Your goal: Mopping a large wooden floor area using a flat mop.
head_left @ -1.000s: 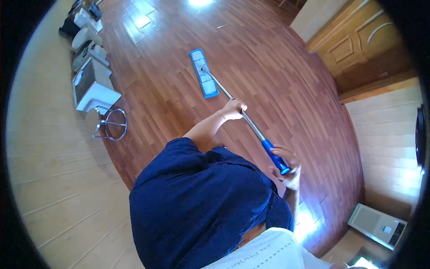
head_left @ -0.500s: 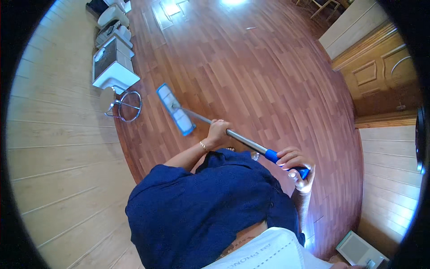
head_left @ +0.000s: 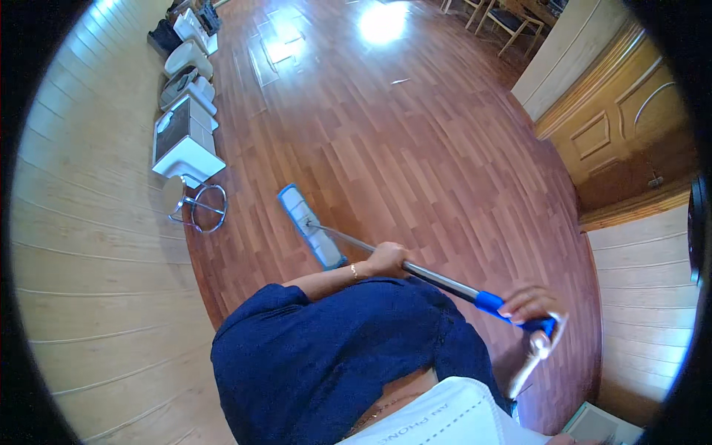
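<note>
A flat mop lies with its blue-edged, pale rectangular head [head_left: 304,213] on the wooden floor, ahead and to the left of my body. Its silver pole [head_left: 445,282] slants back toward my right side and ends in a blue handle grip [head_left: 489,302]. My left hand [head_left: 389,259], with a gold bracelet at the wrist, is wrapped round the middle of the pole. Up at the blue end, my right hand [head_left: 535,315] curls its fingers over the grip, thumb underneath.
A round stool with chrome legs [head_left: 211,209] stands by the left wall, beside a white cabinet with a dark top [head_left: 196,141]. Other household items line that wall farther off. At right are a wooden door [head_left: 593,144] and, farther back, chairs [head_left: 512,30]. A thin pale object [head_left: 400,81] lies on the floor.
The whole view has tilted, so the floor and furniture sit lower. The mop head has come nearer and somewhat right. Both hands have shifted right and nearer, still holding the mop.
</note>
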### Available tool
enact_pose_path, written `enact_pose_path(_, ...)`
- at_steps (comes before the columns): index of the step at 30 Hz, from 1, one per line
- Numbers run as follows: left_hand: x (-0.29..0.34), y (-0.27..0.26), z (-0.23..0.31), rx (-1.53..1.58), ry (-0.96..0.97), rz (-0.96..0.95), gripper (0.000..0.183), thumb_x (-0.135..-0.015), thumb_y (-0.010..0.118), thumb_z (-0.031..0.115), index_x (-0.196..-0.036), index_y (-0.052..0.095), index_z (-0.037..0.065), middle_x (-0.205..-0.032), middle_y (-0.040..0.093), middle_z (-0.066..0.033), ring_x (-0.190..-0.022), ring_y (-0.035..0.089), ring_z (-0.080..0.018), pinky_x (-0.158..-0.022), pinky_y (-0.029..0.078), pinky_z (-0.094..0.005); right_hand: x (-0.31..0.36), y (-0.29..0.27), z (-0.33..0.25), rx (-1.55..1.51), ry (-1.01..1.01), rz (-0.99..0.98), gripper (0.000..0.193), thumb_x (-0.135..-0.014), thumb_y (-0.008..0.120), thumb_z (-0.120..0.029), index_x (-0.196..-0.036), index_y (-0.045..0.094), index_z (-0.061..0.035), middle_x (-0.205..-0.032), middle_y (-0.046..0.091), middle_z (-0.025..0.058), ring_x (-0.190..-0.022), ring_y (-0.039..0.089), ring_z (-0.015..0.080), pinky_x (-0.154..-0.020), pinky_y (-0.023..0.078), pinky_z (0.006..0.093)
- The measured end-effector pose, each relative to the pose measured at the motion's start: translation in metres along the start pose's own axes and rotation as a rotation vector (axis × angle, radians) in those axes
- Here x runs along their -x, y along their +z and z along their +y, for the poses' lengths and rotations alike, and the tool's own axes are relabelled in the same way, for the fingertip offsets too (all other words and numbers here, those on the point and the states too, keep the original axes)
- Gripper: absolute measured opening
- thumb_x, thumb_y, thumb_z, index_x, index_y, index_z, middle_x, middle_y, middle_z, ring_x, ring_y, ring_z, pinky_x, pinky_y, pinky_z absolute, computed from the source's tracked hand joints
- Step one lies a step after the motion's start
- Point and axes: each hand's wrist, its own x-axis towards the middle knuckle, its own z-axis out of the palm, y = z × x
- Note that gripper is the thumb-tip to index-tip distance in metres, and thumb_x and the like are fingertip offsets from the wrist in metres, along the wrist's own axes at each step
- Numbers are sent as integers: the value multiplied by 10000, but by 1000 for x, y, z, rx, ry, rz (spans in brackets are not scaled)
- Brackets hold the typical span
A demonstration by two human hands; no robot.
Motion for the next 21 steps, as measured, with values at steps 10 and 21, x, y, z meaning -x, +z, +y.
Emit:
enact_pose_path(10, -118, 40, 89, 220, 574, -246, 201, -533, 665, 201, -596, 527, 70, -622, 563, -141, -642, 572, -390, -535, 419, -485, 56, -61, -92, 567, -214, -283, 323, -841, 612, -452, -760, 624, -139, -782, 659, 30, -773, 628, 216, -742, 443, 366)
enact_pose_path(21, -224, 99, 113, 193, 924, -648, 138, -628, 610, 168, -590, 550, 51, -605, 570, -145, -593, 555, -364, -524, 405, -480, 78, -18, -63, 580, 15, 29, 179, -794, 666, -287, -834, 603, -124, -900, 649, 115, -840, 607, 283, -724, 458, 432)
